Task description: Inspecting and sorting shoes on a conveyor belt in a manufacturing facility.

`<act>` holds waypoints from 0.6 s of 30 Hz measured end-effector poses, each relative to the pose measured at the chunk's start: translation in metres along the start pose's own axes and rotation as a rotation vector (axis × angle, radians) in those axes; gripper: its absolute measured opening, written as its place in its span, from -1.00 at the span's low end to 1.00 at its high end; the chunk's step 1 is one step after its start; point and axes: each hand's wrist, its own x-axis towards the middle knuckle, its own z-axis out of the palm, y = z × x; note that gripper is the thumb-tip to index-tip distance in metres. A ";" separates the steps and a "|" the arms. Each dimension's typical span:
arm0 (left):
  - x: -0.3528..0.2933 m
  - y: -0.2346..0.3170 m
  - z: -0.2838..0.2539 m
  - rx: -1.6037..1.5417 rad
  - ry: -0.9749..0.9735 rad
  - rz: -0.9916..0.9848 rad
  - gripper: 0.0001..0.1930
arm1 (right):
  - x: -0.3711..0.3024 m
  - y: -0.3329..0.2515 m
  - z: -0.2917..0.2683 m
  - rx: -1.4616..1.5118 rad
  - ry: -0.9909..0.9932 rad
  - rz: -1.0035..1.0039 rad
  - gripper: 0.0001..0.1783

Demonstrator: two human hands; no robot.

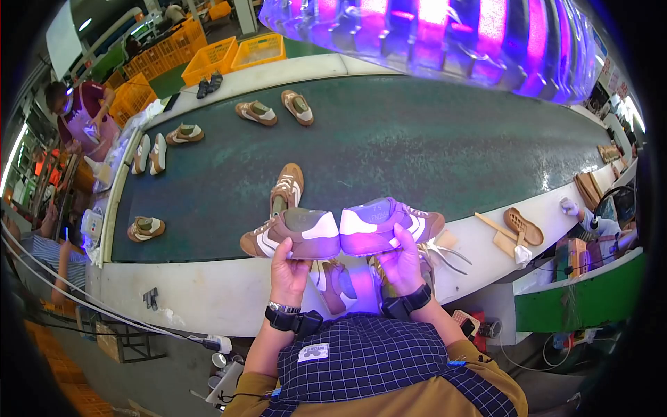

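My left hand (pixel 288 274) grips a brown and white sneaker (pixel 285 238) by its sole, thumb up against its side. A matching sneaker (pixel 379 224), lit violet, is in my right hand (pixel 401 260). I hold the two heel to heel, toes pointing outward, above the front edge of the bench. Another brown sneaker (pixel 287 184) rests on the green belt (pixel 417 153) just behind the left one. Beneath my hands, partly hidden, more sneakers (pixel 333 281) sit close to my apron. Metal pincers (pixel 448 257) lie right of my right hand.
A clear ribbed cover with violet light (pixel 445 42) hangs at the top. Several sneakers (pixel 257 112) stand across the belt's left half. On the white ledge (pixel 208 285) lie a brown sole (pixel 524 226) and a wooden-handled tool (pixel 497 229). A co-worker (pixel 87 118) stands far left; another person's hand (pixel 570 207) is at right.
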 end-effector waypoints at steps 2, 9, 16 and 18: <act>-0.001 0.000 0.002 0.002 -0.004 0.004 -0.50 | 0.000 0.001 0.000 0.016 -0.015 -0.007 -0.63; -0.004 -0.001 0.008 -0.022 -0.012 -0.014 -0.58 | 0.001 0.002 -0.001 0.020 -0.006 -0.007 -0.61; -0.001 -0.002 0.004 -0.004 -0.028 0.003 -0.58 | 0.002 0.003 -0.006 0.030 0.019 0.017 -0.61; -0.002 -0.003 0.002 0.000 -0.016 0.002 -0.58 | 0.003 0.004 -0.007 0.035 0.013 0.022 -0.61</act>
